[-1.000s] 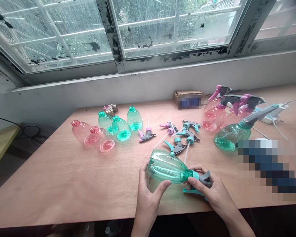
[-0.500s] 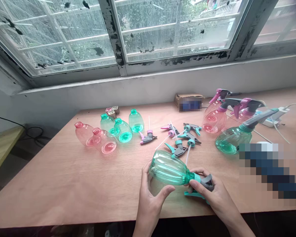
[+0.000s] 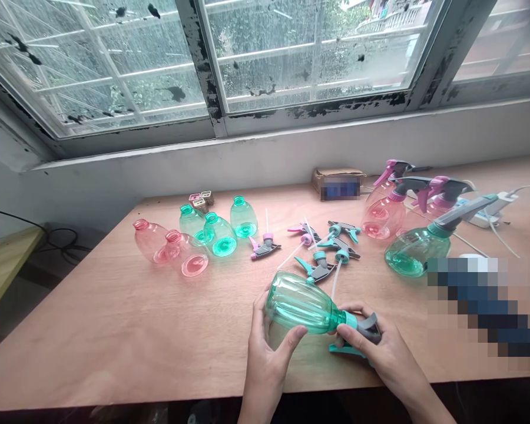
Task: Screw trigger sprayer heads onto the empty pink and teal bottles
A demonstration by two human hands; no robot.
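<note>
A clear green spray bottle (image 3: 302, 301) lies tilted on its side between my hands, low over the table's front. Around its base end curves my left hand (image 3: 269, 347), thumb along the near side. At the neck, my right hand (image 3: 375, 338) is closed on the turquoise collar of the grey-and-turquoise spray head (image 3: 366, 327), whose trigger points down toward me. The head sits on the bottle's neck; whether it is fully tightened I cannot tell. Just beyond the bottle lie several loose spray heads (image 3: 320, 268) with white tubes, some turquoise, some pink.
Open-necked green bottles (image 3: 221, 235) and pink bottles (image 3: 188, 253) stand at the left. Capped pink bottles (image 3: 383, 217) and a capped green bottle (image 3: 417, 253) are on the right, near a power strip (image 3: 486, 212). A small cardboard box (image 3: 339, 184) is against the wall.
My left thumb has shifted slightly left and down along the bottle. Both hands keep hold of the bottle and its spray head, almost in the same place.
</note>
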